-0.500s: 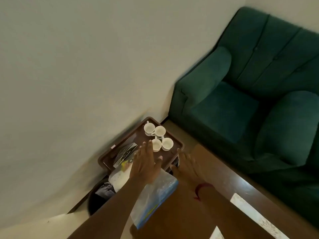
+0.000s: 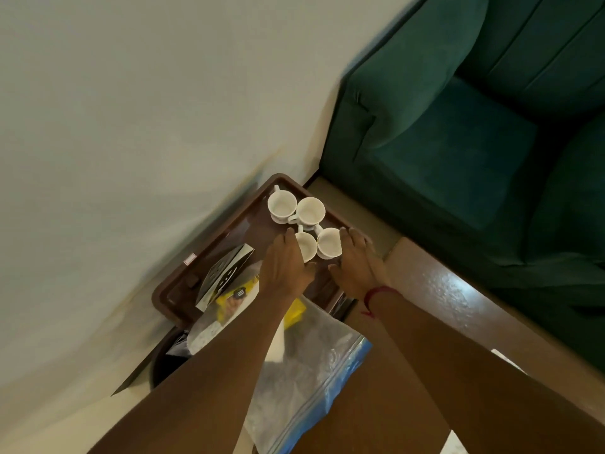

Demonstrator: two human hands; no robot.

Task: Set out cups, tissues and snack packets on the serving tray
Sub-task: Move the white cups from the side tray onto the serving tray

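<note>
Change since prior frame: both hands advanced onto the brown rectangular plastic serving tray (image 2: 262, 194). Left hand (image 2: 286, 267) and right hand (image 2: 355, 263), each grip spread open and holding nothing, flank the nearest two of four white ceramic cups (image 2: 302, 221). Grey and yellow snack packets (image 2: 229, 280) lie left of the left grip. Tissues: cannot tell. Tray sits between wall and green sofa (image 2: 458, 142); little side room.

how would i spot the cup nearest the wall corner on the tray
Find the brown tray between the wall and the green sofa. Four white cups cluster at its far end. Yours is farthest from both hands, its handle pointing toward the tray's far corner.
</note>
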